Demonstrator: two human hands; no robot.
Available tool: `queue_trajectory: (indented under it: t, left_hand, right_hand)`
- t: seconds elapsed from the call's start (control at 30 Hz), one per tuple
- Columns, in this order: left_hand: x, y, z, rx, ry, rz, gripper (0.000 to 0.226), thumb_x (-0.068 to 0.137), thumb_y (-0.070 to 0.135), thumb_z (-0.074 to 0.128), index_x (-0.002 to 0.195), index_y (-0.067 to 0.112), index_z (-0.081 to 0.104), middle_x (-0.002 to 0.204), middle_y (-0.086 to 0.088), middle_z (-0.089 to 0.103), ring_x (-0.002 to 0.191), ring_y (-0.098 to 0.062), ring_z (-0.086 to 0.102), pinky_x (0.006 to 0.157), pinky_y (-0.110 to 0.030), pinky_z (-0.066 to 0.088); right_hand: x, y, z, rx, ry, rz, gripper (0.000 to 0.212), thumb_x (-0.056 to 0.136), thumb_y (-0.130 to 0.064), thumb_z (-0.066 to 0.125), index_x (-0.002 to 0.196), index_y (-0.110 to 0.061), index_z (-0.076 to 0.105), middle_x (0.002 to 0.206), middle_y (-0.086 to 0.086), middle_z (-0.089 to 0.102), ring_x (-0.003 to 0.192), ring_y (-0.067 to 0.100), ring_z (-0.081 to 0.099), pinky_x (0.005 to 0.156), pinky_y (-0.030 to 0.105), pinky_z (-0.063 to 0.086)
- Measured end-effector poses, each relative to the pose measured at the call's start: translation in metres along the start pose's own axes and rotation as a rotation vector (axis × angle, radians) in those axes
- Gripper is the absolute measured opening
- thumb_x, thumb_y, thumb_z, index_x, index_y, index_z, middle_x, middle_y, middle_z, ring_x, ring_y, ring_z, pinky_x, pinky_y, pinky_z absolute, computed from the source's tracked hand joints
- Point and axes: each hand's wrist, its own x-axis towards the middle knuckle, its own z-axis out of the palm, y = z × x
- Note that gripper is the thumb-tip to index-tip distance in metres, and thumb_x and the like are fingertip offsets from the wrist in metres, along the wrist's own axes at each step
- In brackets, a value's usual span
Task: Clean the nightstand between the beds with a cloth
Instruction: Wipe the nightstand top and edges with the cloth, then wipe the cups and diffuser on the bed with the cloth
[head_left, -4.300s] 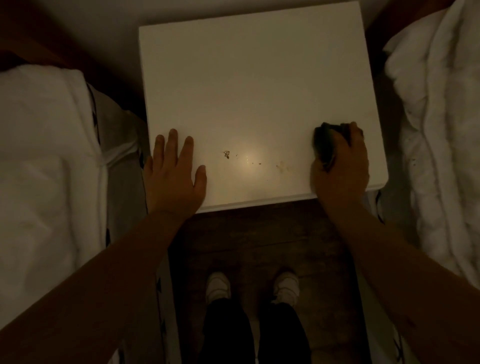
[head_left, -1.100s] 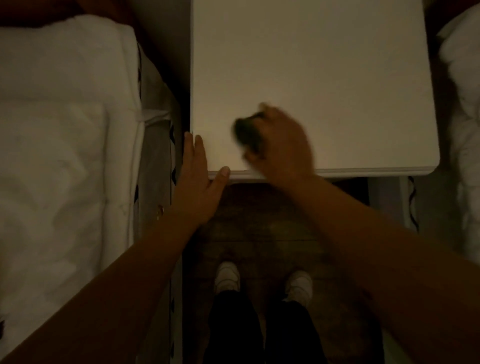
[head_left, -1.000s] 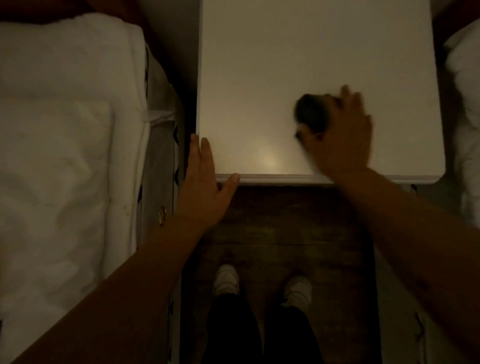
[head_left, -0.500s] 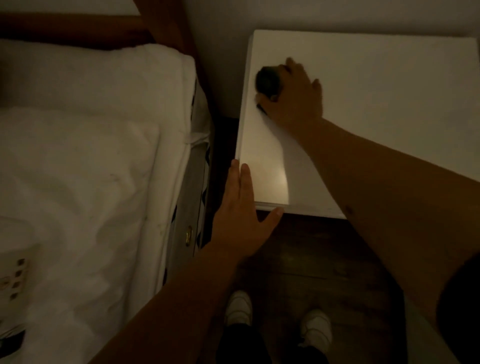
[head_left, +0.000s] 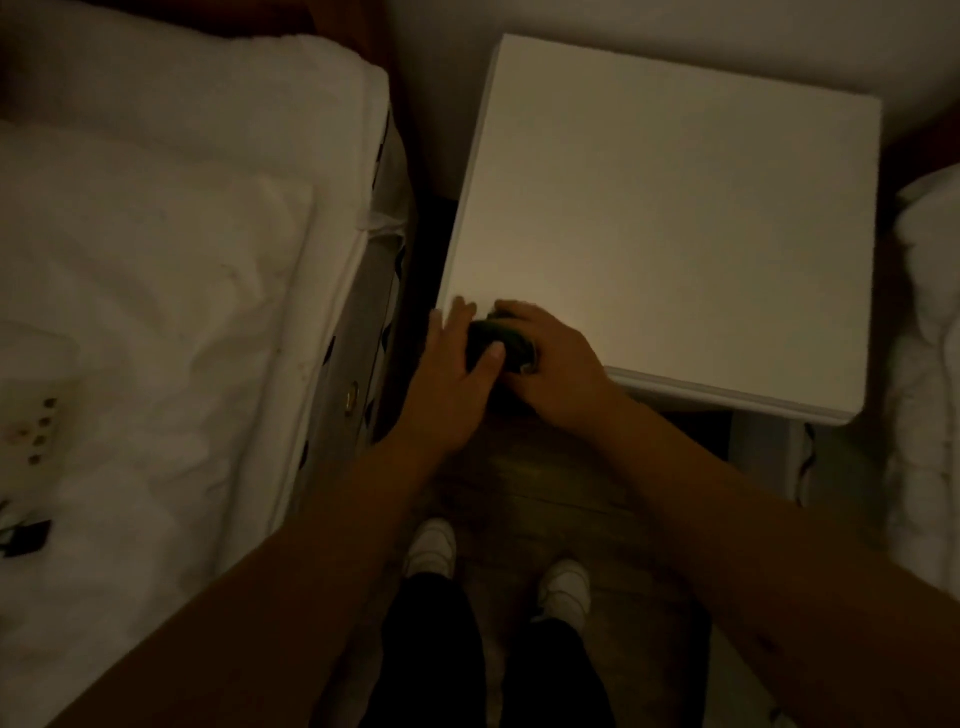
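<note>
The white nightstand (head_left: 675, 218) fills the upper middle of the dim view, its top bare. A dark bunched cloth (head_left: 496, 340) sits at the top's front left corner, between my two hands. My right hand (head_left: 556, 364) grips the cloth from the right with curled fingers. My left hand (head_left: 454, 379) lies against the cloth from the left, its fingers fairly straight along the nightstand's corner and its thumb laid over the cloth.
A bed with white bedding (head_left: 156, 291) runs along the left, close to the nightstand. A second bed's white cover (head_left: 930, 332) shows at the right edge. My feet in white shoes (head_left: 431, 545) stand on the dark wood floor in front.
My right hand has dragged the cloth from the far left part of the top back to the front left corner. My left hand now touches the cloth there.
</note>
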Motion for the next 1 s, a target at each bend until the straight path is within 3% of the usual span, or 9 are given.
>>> queue_trajectory:
  t: [0.1, 0.17, 0.37, 0.57, 0.67, 0.73, 0.8, 0.87, 1.0]
  left_hand:
    - [-0.031, 0.000, 0.012, -0.107, -0.011, -0.032, 0.058, 0.093, 0.051, 0.046, 0.145, 0.028, 0.036, 0.148, -0.001, 0.040, 0.132, -0.011, 0.041, 0.113, -0.036, 0.033]
    - [-0.047, -0.001, 0.014, -0.232, -0.026, -0.065, 0.047, 0.093, 0.042, 0.056, 0.137, 0.032, 0.043, 0.128, 0.011, 0.055, 0.116, 0.001, 0.052, 0.105, -0.034, 0.043]
    - [-0.080, -0.007, -0.027, -0.231, -0.071, -0.109, 0.034, 0.089, 0.026, 0.068, 0.119, 0.036, 0.056, 0.109, 0.015, 0.063, 0.101, -0.001, 0.061, 0.081, -0.016, 0.053]
    - [-0.127, 0.000, -0.090, -0.408, -0.020, -0.155, 0.024, 0.093, 0.007, 0.058, 0.105, 0.028, 0.059, 0.102, -0.005, 0.068, 0.092, -0.018, 0.069, 0.082, -0.036, 0.057]
    - [-0.170, 0.002, -0.116, -0.627, 0.019, -0.129, 0.024, 0.089, 0.004, 0.057, 0.107, 0.019, 0.060, 0.100, -0.006, 0.070, 0.094, -0.025, 0.069, 0.085, -0.042, 0.055]
    - [-0.197, -0.001, -0.129, -0.764, 0.050, -0.080, 0.023, 0.088, 0.002, 0.057, 0.108, 0.014, 0.059, 0.094, -0.002, 0.072, 0.087, -0.020, 0.070, 0.078, -0.034, 0.058]
    - [-0.228, -0.010, -0.139, -0.868, 0.129, -0.046, 0.025, 0.087, 0.002, 0.058, 0.110, 0.012, 0.057, 0.094, -0.004, 0.071, 0.086, -0.020, 0.069, 0.077, -0.033, 0.058]
    - [-0.257, -0.025, -0.149, -0.956, 0.252, -0.018, 0.029, 0.085, 0.005, 0.054, 0.113, 0.014, 0.054, 0.098, -0.007, 0.071, 0.089, -0.024, 0.069, 0.078, -0.037, 0.057]
    - [-0.303, -0.052, -0.164, -0.956, 0.508, -0.062, 0.029, 0.087, 0.013, 0.054, 0.115, 0.021, 0.054, 0.107, -0.006, 0.070, 0.097, -0.028, 0.068, 0.077, -0.039, 0.056]
  right_hand:
    - [-0.033, -0.010, -0.002, 0.259, 0.048, 0.148, 0.040, 0.086, -0.009, 0.068, 0.125, -0.013, 0.060, 0.124, 0.003, 0.062, 0.115, 0.010, 0.055, 0.096, 0.009, 0.039]
    - [-0.044, -0.016, -0.001, 0.437, 0.071, 0.295, 0.030, 0.084, -0.009, 0.070, 0.112, -0.020, 0.065, 0.111, 0.000, 0.067, 0.104, 0.013, 0.062, 0.091, 0.021, 0.050]
    - [-0.045, -0.043, -0.010, 0.736, 0.059, 0.409, 0.032, 0.075, -0.001, 0.075, 0.102, -0.014, 0.064, 0.095, 0.008, 0.071, 0.088, 0.022, 0.070, 0.069, 0.028, 0.057]
    - [-0.038, -0.087, 0.007, 0.736, -0.067, 0.502, 0.043, 0.082, -0.006, 0.069, 0.116, -0.028, 0.053, 0.112, 0.004, 0.055, 0.091, 0.027, 0.064, 0.056, 0.031, 0.056]
    - [-0.041, -0.119, 0.032, 0.467, -0.198, 0.350, 0.048, 0.087, -0.010, 0.067, 0.127, -0.031, 0.051, 0.131, 0.000, 0.052, 0.115, 0.022, 0.055, 0.072, 0.025, 0.055]
    - [-0.043, -0.139, 0.045, 0.189, -0.373, 0.112, 0.055, 0.090, -0.010, 0.061, 0.135, -0.037, 0.045, 0.152, -0.006, 0.031, 0.137, 0.009, 0.028, 0.104, 0.024, 0.035]
    - [-0.051, -0.162, 0.064, 0.203, -0.546, 0.017, 0.051, 0.094, -0.014, 0.056, 0.135, -0.042, 0.045, 0.156, -0.014, 0.021, 0.141, 0.000, 0.013, 0.115, 0.032, 0.016]
    - [-0.062, -0.188, 0.089, 0.483, -0.681, 0.069, 0.042, 0.090, -0.033, 0.058, 0.132, -0.034, 0.050, 0.152, -0.006, 0.037, 0.142, 0.011, 0.026, 0.117, 0.044, 0.021]
    - [-0.086, -0.219, 0.146, 0.580, -0.837, 0.075, 0.093, 0.061, -0.063, 0.078, 0.140, -0.033, 0.040, 0.140, -0.001, 0.051, 0.126, 0.021, 0.052, 0.095, 0.045, 0.050]
